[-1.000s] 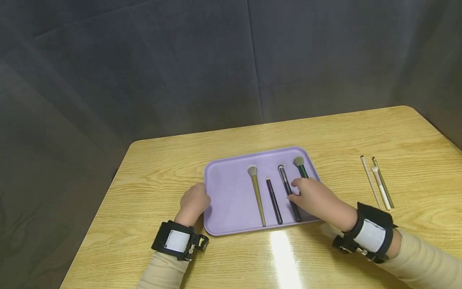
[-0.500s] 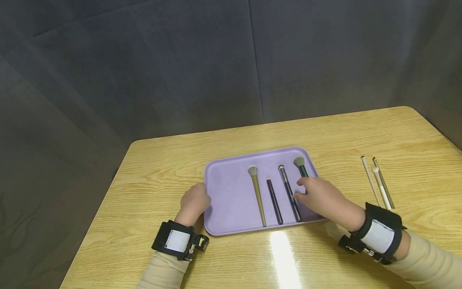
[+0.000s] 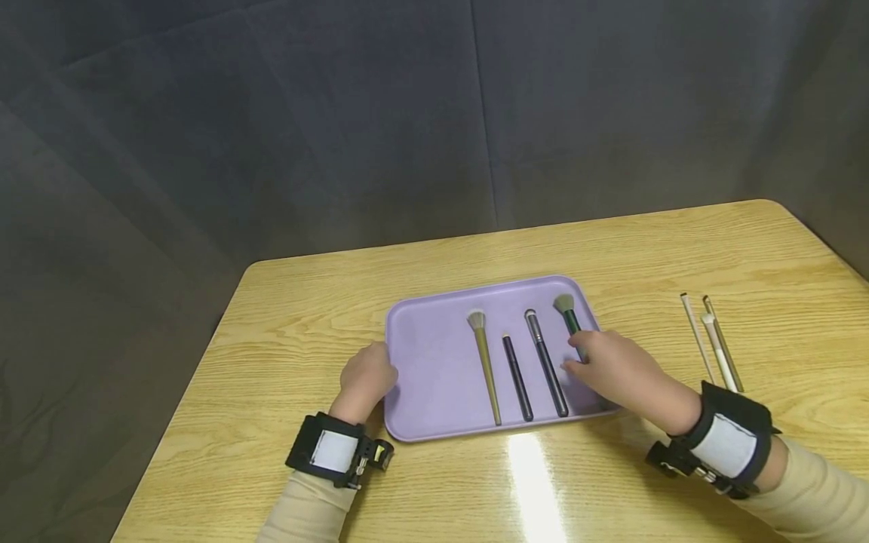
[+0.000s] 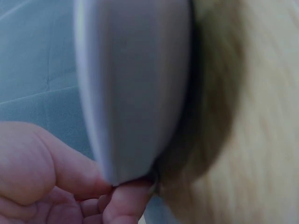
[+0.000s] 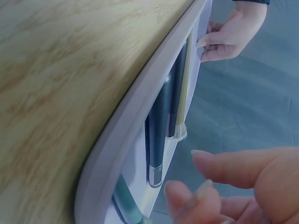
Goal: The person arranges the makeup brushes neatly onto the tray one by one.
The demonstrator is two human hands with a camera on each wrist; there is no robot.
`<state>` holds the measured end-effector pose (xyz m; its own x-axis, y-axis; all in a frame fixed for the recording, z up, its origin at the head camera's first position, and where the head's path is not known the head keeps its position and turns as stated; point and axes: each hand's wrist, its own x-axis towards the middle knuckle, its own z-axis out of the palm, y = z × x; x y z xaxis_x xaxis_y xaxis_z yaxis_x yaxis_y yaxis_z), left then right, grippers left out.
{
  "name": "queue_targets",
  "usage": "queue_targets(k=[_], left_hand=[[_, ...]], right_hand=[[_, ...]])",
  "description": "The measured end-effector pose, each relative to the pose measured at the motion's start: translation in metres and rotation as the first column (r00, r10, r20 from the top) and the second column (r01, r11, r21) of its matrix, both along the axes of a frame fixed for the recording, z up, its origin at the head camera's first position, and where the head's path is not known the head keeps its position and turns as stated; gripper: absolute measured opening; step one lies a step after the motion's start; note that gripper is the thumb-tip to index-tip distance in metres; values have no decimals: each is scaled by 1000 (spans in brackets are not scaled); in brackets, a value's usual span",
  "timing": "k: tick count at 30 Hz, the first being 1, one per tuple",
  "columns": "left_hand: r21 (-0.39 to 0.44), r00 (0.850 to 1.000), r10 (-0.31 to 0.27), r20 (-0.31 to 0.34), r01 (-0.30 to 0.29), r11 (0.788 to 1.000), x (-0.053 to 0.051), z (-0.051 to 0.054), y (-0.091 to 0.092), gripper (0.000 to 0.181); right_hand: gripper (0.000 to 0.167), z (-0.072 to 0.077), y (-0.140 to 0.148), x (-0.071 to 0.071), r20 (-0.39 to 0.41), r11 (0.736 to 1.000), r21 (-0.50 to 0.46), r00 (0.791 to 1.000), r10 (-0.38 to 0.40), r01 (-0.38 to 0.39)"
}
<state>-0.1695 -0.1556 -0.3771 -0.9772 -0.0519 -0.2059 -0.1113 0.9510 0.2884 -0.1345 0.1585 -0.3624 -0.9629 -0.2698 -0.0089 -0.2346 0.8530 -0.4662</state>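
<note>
The left hand (image 3: 366, 375) pinches the left edge of the purple tray (image 3: 424, 362) between thumb and fingers, as the left wrist view also shows at the tray's rim (image 4: 135, 93). Over the tray's right side is the right hand (image 3: 621, 369), hiding the lower part of the green-handled brush (image 3: 569, 317). In the right wrist view its thumb and fingers (image 5: 205, 168) stand apart, nothing between them. Left of that brush lie a black brush with a silver collar (image 3: 546, 366), a short dark brush (image 3: 518, 378) and a gold-handled brush (image 3: 485, 362), side by side.
On the wooden table (image 3: 305, 302), right of the tray, lie a thin pale brush (image 3: 697, 335), a white brush (image 3: 718, 351) and a gold-brown brush (image 3: 726, 347). A dark grey cloth (image 3: 373, 136) hangs behind the table.
The right hand has moved a little to the right, from beside the silver-collared brush to the green one, holding nothing. The left hand and the tray look almost unmoved.
</note>
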Motion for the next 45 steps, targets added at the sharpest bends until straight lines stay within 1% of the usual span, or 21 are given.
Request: queue_targets(k=[6, 12, 24, 31, 38, 45], left_hand=[[10, 1000, 0, 5, -1, 1000, 0, 0, 1, 26], [9, 1000, 3, 8, -3, 1000, 0, 0, 2, 27], [15, 1000, -4, 5, 3, 1000, 0, 0, 3, 27], [18, 1000, -3, 1, 3, 1000, 1, 0, 3, 26], [17, 1000, 5, -2, -5, 1000, 1, 0, 4, 25], [19, 1000, 0, 2, 0, 1000, 1, -1, 2, 25]], right_hand=[[26, 2, 4, 2, 25, 1000, -19, 1000, -11, 11], [32, 2, 8, 2, 21, 1000, -7, 1000, -19, 19], [34, 1, 14, 1, 36, 999, 8, 999, -33, 33], [31, 0, 19, 1, 30, 999, 9, 999, -41, 40], [38, 0, 29, 2, 50, 999, 8, 998, -44, 44], [38, -2, 38, 3, 59, 999, -3, 997, -47, 47]])
